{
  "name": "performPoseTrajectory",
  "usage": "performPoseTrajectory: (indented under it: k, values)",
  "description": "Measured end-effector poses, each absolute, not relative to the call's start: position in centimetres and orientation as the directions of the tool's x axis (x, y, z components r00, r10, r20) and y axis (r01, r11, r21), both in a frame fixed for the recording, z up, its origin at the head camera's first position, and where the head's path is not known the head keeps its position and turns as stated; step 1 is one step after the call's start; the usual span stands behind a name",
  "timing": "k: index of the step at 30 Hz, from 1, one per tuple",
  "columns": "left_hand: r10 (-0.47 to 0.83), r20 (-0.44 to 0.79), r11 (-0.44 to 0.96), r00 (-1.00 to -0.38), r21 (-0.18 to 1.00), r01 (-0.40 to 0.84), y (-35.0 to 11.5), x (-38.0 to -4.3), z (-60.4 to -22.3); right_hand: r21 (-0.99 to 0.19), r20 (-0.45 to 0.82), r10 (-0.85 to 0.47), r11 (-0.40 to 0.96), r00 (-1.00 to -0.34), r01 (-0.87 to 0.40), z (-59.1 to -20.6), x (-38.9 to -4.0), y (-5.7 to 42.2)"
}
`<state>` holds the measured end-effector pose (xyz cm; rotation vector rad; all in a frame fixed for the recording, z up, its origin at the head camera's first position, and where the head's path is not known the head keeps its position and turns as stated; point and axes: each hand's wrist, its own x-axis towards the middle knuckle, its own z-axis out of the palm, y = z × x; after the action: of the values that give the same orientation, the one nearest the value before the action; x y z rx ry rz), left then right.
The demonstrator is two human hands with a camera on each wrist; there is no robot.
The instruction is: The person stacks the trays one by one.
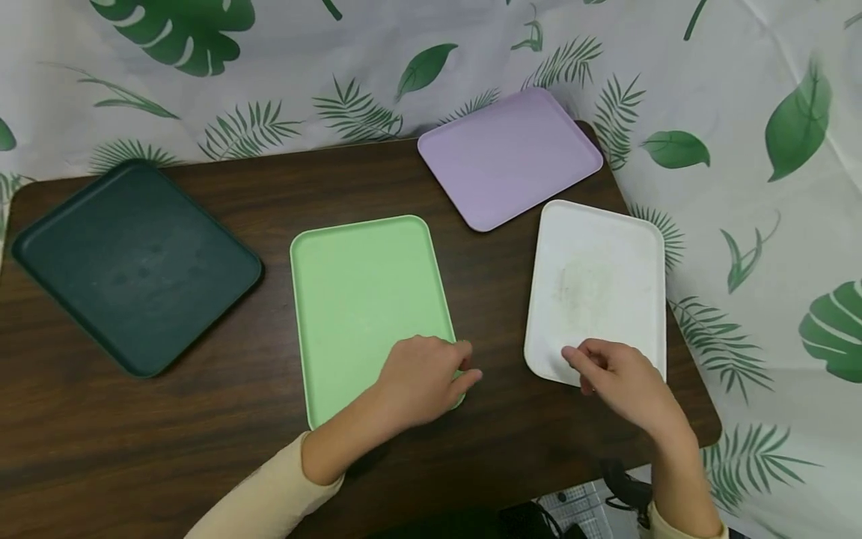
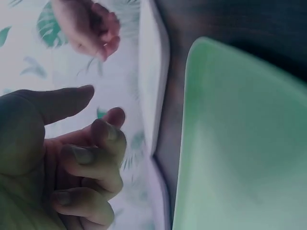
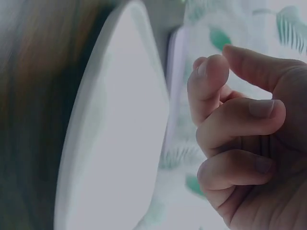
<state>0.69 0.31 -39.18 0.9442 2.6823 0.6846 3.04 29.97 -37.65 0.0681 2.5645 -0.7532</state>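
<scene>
My left hand [image 1: 426, 380] hovers over the near right corner of a light green tray [image 1: 367, 299], its fingers loosely bent and nothing between them. In the left wrist view the same hand [image 2: 81, 148] shows a gap between thumb and fingertips. My right hand [image 1: 622, 378] is over the near edge of a white tray [image 1: 606, 247], which has a faint smudge in its middle. Loosely curled fingers and a bare palm show on that hand [image 3: 240, 124] in the right wrist view, beside the white tray [image 3: 115, 124].
A dark green tray [image 1: 138, 269] lies at the left of the brown wooden table [image 1: 222, 419]. At the far right edge lies a purple tray [image 1: 512, 157], close to the white one. Leaf-patterned cloth [image 1: 734, 105] lines the back and right. Dark cables [image 1: 626, 490] show below the near edge.
</scene>
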Motion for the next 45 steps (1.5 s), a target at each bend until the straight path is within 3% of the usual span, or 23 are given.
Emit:
performPoseTrajectory:
  k: [5,13,18,24,38,45]
  values:
    - [0.693,-0.06,0.634,-0.718,0.524,0.569,3.7,-0.3,-40.2,-0.472,-0.454,-0.006,0.85,-0.891,0.235,-37.8,3.8,32.8]
    - [0.696,-0.173,0.669,-0.697,0.511,0.54,7.8,-0.6,-41.1,-0.441,-0.455,0.138,0.823,-0.88,0.358,-38.8,5.3,38.1]
    - [0.666,-0.241,0.719,-0.706,0.459,0.522,9.4,-0.7,-41.4,-0.408,-0.521,0.209,0.791,-0.828,0.456,-39.6,6.5,40.7]
    - [0.638,-0.237,0.748,-0.733,0.418,0.516,10.2,-1.1,-41.9,-0.364,-0.576,0.261,0.767,-0.775,0.529,-40.7,7.5,42.7]
    - [0.61,-0.322,0.781,-0.724,0.401,0.479,11.4,-1.6,-42.9,-0.347,-0.691,0.256,0.703,-0.676,0.621,-42.4,8.3,43.9]
    - [0.587,-0.335,0.803,-0.737,0.361,0.475,11.9,-1.7,-43.3,-0.379,-0.653,0.206,0.744,-0.729,0.55,-42.7,7.8,43.6]
